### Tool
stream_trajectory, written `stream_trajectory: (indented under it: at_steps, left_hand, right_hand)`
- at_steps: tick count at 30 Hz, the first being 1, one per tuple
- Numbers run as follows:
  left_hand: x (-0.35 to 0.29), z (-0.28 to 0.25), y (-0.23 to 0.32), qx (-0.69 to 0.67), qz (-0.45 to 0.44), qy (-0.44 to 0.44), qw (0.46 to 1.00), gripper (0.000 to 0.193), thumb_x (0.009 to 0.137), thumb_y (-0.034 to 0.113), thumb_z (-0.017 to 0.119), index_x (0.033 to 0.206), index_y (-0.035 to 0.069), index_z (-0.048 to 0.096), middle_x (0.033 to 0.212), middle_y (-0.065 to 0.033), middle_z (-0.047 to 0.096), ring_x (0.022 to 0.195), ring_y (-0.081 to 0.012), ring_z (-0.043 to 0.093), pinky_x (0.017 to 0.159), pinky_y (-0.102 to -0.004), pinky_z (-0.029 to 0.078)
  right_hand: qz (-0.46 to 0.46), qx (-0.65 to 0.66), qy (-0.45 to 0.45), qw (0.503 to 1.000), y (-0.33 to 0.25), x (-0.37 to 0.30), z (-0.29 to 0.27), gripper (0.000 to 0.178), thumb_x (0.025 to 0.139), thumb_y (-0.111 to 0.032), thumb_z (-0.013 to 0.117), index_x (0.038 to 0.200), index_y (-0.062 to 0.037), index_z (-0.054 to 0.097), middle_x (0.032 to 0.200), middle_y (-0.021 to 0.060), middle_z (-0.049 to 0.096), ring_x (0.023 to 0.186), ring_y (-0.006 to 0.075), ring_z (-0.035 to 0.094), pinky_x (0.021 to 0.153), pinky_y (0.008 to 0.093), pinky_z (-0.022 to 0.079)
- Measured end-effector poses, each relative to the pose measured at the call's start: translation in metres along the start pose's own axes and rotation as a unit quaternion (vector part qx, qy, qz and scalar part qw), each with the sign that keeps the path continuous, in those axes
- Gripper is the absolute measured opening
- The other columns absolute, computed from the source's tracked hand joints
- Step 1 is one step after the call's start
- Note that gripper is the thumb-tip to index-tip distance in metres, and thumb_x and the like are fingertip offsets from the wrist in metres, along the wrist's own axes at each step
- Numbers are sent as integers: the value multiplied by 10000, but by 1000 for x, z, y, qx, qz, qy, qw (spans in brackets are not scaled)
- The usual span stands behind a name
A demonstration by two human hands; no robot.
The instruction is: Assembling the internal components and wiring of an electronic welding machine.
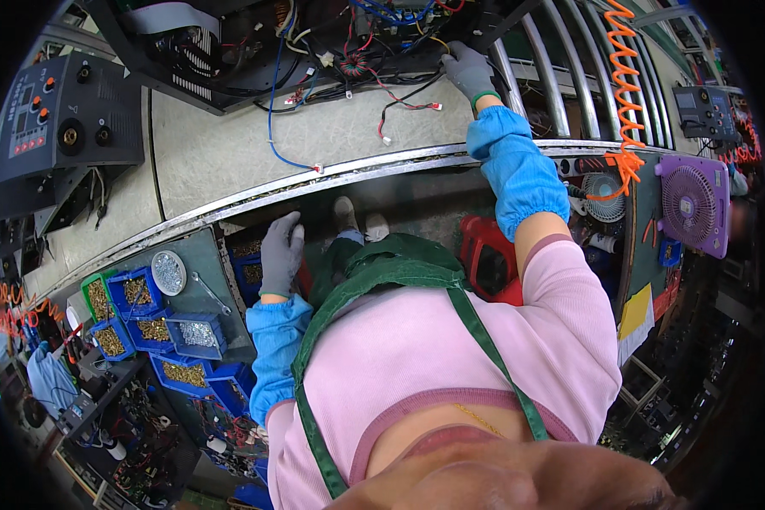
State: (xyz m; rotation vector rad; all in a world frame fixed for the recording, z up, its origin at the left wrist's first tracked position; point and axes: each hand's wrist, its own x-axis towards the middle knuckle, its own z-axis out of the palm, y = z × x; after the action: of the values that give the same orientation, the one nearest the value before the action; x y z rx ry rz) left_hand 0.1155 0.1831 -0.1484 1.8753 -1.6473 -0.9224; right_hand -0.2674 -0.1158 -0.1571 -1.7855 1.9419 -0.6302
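My right hand, in a grey glove and blue sleeve cover, reaches to the right end of an opened black metal casing. Its fingers look bent at the casing's edge, close to black cables; the fingertips are partly hidden. Wires, a copper-wound ring coil and a grey ribbon cable show in the casing. A blue wire and red-and-black leads with white plugs trail over the bench. My left hand, also gloved, hangs below the bench edge, fingers loosely apart, holding nothing.
A finished-looking black unit with orange knobs stands left on the bench. Metal rollers run at right, beneath an orange coiled hose. Blue screw bins, a wrench, a red stool and a purple fan are nearby.
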Motion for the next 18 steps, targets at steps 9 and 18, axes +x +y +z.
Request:
stream_trajectory:
  at_steps: [9,18]
  left_hand:
    - [9,5,-13,21,-9,-34,999,271,862,156,563,1107,51,610,1084,-173,605,1007,-348,583,870,-382,474]
    - [-19,5,-25,40,-41,40,998,298,833,182,559,1097,57,618,1076,-152,594,1010,-348,554,894,-421,453]
  right_hand:
    - [38,-181,-84,979,-23,24,19,466,827,-445,579,1129,-93,627,1106,179,623,1024,356,588,870,440,471]
    - [-102,-121,-71,985,-3,35,19,603,807,-473,602,1195,-12,583,1200,222,575,1134,363,533,951,415,414]
